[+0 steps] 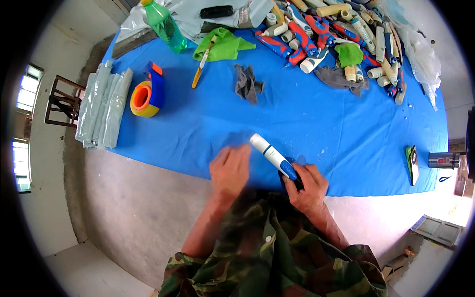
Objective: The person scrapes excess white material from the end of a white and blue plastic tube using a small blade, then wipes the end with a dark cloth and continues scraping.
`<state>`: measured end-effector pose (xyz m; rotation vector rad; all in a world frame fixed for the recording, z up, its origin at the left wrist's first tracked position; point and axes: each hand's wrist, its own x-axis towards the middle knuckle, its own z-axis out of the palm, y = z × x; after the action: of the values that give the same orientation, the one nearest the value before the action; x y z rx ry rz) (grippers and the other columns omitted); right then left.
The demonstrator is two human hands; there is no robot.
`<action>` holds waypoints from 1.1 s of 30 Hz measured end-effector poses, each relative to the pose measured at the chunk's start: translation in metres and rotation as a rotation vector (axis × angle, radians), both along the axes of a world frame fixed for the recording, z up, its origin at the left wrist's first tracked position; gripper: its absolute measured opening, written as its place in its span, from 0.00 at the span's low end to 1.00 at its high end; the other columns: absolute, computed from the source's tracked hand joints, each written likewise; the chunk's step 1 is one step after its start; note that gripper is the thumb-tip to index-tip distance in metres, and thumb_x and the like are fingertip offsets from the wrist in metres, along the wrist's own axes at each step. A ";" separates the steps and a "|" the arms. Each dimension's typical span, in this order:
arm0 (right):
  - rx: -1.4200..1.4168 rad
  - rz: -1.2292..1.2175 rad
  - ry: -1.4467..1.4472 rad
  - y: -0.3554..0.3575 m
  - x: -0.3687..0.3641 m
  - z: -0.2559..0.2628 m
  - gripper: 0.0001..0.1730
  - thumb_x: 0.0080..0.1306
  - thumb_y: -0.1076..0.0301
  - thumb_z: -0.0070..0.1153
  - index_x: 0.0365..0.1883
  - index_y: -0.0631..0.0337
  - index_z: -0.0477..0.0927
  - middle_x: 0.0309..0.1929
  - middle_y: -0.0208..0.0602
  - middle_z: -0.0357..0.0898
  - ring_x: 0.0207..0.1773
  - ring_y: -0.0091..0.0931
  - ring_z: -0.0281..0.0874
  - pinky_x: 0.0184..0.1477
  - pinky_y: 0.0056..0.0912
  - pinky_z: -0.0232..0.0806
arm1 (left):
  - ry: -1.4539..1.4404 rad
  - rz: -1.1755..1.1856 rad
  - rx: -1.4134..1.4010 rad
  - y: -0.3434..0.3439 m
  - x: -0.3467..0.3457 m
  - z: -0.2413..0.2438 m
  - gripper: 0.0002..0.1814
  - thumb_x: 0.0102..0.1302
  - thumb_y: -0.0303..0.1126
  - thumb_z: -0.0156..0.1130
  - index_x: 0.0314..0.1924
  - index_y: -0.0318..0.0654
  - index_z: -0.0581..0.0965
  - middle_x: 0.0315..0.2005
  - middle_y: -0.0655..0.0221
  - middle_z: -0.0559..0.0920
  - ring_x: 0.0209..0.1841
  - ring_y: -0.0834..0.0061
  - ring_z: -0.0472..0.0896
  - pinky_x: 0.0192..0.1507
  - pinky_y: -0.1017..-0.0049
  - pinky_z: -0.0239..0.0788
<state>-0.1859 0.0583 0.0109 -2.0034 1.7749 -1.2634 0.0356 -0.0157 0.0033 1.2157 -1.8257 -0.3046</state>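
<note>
My right hand (306, 188) grips the lower end of a white cylindrical handle (274, 156), which looks like an electric toothbrush body. It has a blue oval panel near my fingers, a dark blue ring higher up, and small print. The handle slants up and to the left, above the front edge of the blue tablecloth (185, 137). My left hand (230, 169) is just left of its upper end, apart from it. Motion blur and curled fingers hide whether anything is in the left hand.
Several similar handles (304, 37) lie heaped at the back right. Grey cloth (249, 83), green cloth (222, 44), a brush (203, 65), a green bottle (165, 28), a tape dispenser (146, 96) and plastic-wrapped packs (104, 107) lie around. A phone (414, 165) and steel cup (443, 160) are right.
</note>
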 end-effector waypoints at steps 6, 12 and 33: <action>0.040 0.015 -0.002 0.002 -0.002 0.000 0.20 0.61 0.73 0.81 0.50 0.63 0.90 0.38 0.41 0.87 0.33 0.39 0.87 0.33 0.39 0.78 | -0.045 -0.029 0.029 0.000 -0.001 0.004 0.08 0.72 0.19 0.75 0.49 0.34 0.88 0.38 0.57 0.91 0.37 0.56 0.89 0.39 0.62 0.82; 0.053 0.019 0.013 0.000 -0.002 0.003 0.20 0.60 0.72 0.81 0.51 0.64 0.90 0.39 0.41 0.87 0.34 0.39 0.87 0.34 0.39 0.78 | -0.007 -0.115 0.085 0.010 -0.010 0.010 0.08 0.71 0.19 0.75 0.49 0.33 0.89 0.38 0.56 0.91 0.37 0.56 0.90 0.39 0.63 0.82; -0.016 0.002 -0.009 0.003 -0.006 -0.004 0.22 0.59 0.71 0.83 0.52 0.60 0.90 0.40 0.36 0.85 0.34 0.38 0.87 0.34 0.40 0.79 | -0.087 0.006 0.070 -0.003 -0.003 0.015 0.06 0.73 0.19 0.74 0.47 0.33 0.88 0.38 0.59 0.91 0.33 0.61 0.87 0.34 0.66 0.77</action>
<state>-0.1915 0.0608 0.0072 -2.0043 1.7641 -1.2874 0.0325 -0.0184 0.0178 1.3007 -1.8997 -0.3192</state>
